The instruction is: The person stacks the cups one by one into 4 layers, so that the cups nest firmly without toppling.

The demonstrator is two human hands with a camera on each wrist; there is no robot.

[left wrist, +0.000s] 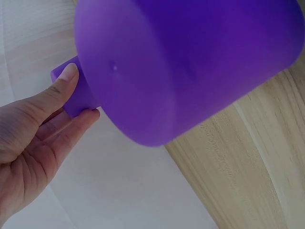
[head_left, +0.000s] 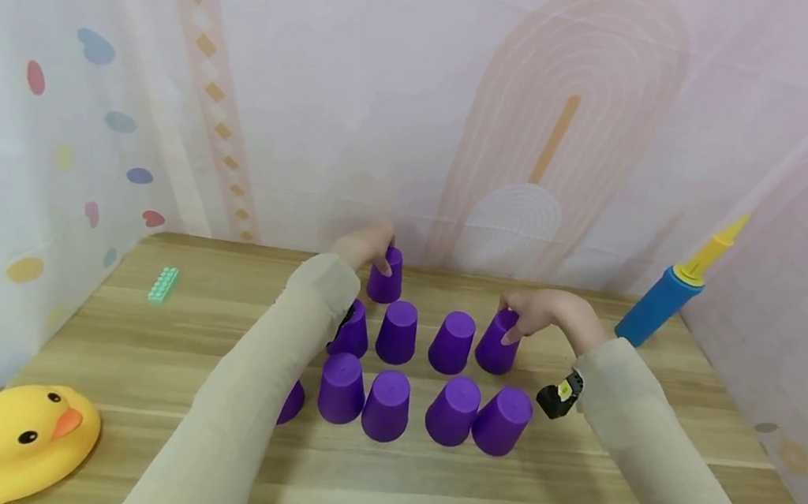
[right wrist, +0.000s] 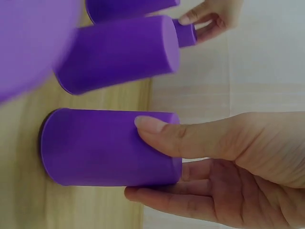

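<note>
Looking down from your head cam, you've got a bunch of matte purple plastic cups standing upside down in rows on the light wooden table (head_left: 154,343), and both your hands are on cups at the far side. Your left hand (head_left: 369,248) is curled over the farthest cup (head_left: 384,278), the one sitting alone behind the back row near the wall; the left wrist view shows the thumb (left wrist: 64,81) and a finger pinching its small end, with another cup filling most of that frame up close. Your right hand (head_left: 545,314) grips the rightmost cup (head_left: 497,342) of the back row: in the right wrist view the thumb (right wrist: 157,131) lies across its side near the closed top and the fingers wrap under it, so it's clamped on, and the cup's open rim looks to be down against the wood. The cups are all the same shape, tapered, smooth, solid purple with flat closed tops facing up. The front row sits nearer you, and one cup there is half hidden behind your left sleeve. Off to the side you've got a yellow rubber duck (head_left: 12,439) at the near left corner, a small mint green block (head_left: 162,284) at far left, and a blue and yellow hand pump (head_left: 679,285) leaning at the right wall.
</note>
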